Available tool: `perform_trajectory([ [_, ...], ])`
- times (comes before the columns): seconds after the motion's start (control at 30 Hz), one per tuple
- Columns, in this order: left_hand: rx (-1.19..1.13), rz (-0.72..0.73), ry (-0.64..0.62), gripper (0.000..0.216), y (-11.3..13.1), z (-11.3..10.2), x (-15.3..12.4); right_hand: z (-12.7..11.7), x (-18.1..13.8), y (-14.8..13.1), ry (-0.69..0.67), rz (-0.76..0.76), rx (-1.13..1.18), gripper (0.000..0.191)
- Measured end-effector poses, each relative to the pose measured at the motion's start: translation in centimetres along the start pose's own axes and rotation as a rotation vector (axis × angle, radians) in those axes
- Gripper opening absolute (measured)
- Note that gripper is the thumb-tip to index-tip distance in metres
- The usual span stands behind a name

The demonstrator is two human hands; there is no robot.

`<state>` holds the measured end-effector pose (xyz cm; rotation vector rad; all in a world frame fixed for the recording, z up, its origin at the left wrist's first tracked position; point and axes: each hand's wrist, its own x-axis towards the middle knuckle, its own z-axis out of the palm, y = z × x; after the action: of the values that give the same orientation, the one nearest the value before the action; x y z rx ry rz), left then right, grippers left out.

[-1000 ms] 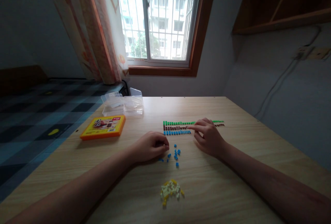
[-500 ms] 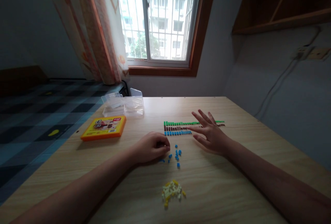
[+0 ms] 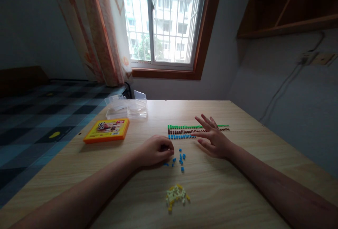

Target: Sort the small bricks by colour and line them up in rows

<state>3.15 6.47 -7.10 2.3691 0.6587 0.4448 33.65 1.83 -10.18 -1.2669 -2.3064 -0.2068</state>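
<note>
My right hand [image 3: 213, 138] hovers with fingers spread over the right end of a row of small blue bricks [image 3: 178, 137]. Its fingers partly hide a brown row [image 3: 179, 132] and a green row [image 3: 182, 127] of bricks behind. To the left, my left hand [image 3: 155, 150] rests on the table with fingers curled together; whatever they may hold is hidden. Several loose blue bricks [image 3: 181, 160] lie beside its fingertips. Nearer to me sits a small pile of cream and yellow bricks [image 3: 176, 195].
An orange and yellow box [image 3: 107, 130] lies flat on the left of the wooden table [image 3: 126, 193]. Behind it are clear plastic trays [image 3: 126, 108]. A bed with a checked cover [image 3: 52, 116] stands left of the table; a window [image 3: 169, 21] is ahead.
My right hand has shifted slightly left and down, its index finger now nearer the end of the blue row. My left hand stays in place. The view has tilted a little.
</note>
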Motion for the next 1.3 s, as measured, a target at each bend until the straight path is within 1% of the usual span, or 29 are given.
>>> perform_trajectory([
  [0.27,-0.011,0.002,0.004,0.016,0.2,-0.1,0.1,0.3,0.5,-0.7,-0.089,-0.02,0.013,0.037],
  [0.53,-0.016,0.0,0.006,0.016,0.4,-0.1,0.0,0.4,0.5,-0.5,-0.105,-0.034,0.012,0.036],
  [0.7,0.005,0.0,-0.004,0.016,0.2,-0.2,0.0,0.3,0.5,-0.6,-0.073,-0.051,0.048,0.032],
  [0.9,-0.004,0.011,-0.01,0.016,0.1,-0.1,0.0,-0.8,0.0,-0.9,-0.059,-0.084,0.088,0.023],
  [1.03,0.001,0.011,-0.009,0.016,0.0,-0.1,0.0,-1.2,-0.4,-0.4,-0.025,-0.036,0.111,0.018],
  [1.17,-0.009,-0.002,-0.009,0.016,0.1,-0.2,-0.1,-1.0,-0.8,0.7,0.019,0.03,0.109,0.018],
  [1.3,-0.01,0.009,-0.005,0.016,0.1,-0.1,-0.1,-0.6,-0.9,1.5,0.025,0.032,0.078,0.021],
])
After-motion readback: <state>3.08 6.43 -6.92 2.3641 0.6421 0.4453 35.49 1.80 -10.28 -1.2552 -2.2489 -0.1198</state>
